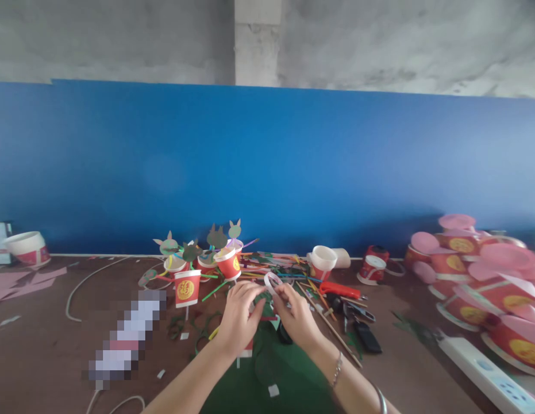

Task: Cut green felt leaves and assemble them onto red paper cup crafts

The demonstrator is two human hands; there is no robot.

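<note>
1. My right hand (296, 315) has the white ring (271, 283) pinched between thumb and fingers, closed on its near edge; the ring sits just ahead, between my hands.
2. My left hand (240, 316) is loosely curled beside it, fingertips turned towards the ring; whether they hold anything, I cannot tell.
3. To work the ring well, I'd keep the pinch light and at the edge, steady the right wrist, and let the left fingers meet it squarely.
4. Just beyond my left hand, a red-and-white cup (228, 263) stands close enough to knock.
5. Right of my grip lie a long stick (331, 329), a red-handled tool (340, 290) and scissors (361, 312); the stick could catch my right forearm.
6. Below my hands spreads a green sheet (301, 382).
</note>
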